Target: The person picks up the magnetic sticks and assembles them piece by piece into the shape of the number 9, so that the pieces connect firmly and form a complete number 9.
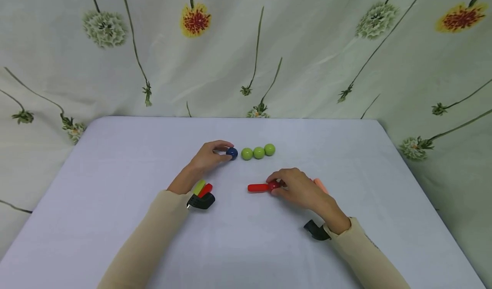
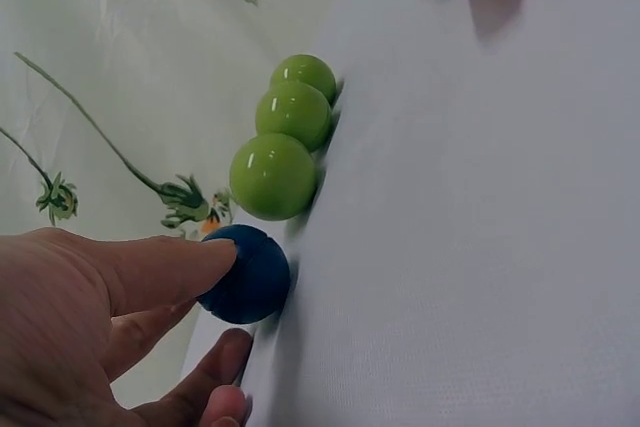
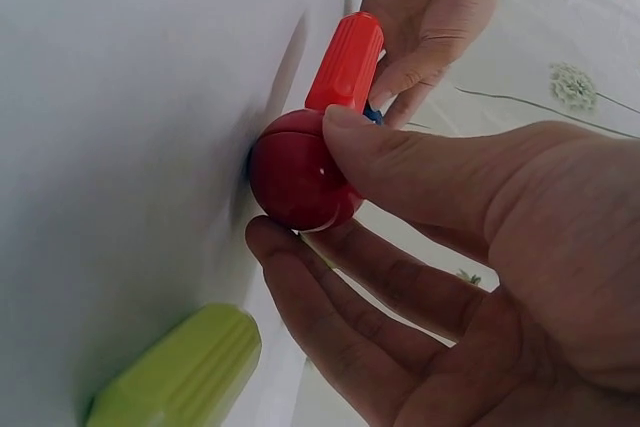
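Note:
My left hand (image 1: 209, 156) pinches a dark blue ball (image 1: 232, 153) between thumb and fingers. Just right of it, three green balls (image 2: 274, 177) form a row on the white table. My right hand (image 1: 301, 188) holds a dark red ball (image 3: 305, 169) with thumb and fingertips. A red ribbed handle (image 1: 257, 188) lines up with this ball on its left side; whether the two are joined cannot be seen. Near the right hand lies a yellow-green ribbed handle (image 3: 185, 372) in the right wrist view. An orange stick (image 1: 320, 185) is partly hidden behind that hand.
Beside the left wrist lie a yellow-green stick (image 1: 199, 187) and a red stick (image 1: 206, 190), both partly covered by a black wrist device (image 1: 201, 201). Another black device (image 1: 317, 230) is at the right wrist. A flowered cloth (image 1: 307, 58) hangs behind the table (image 1: 238, 246).

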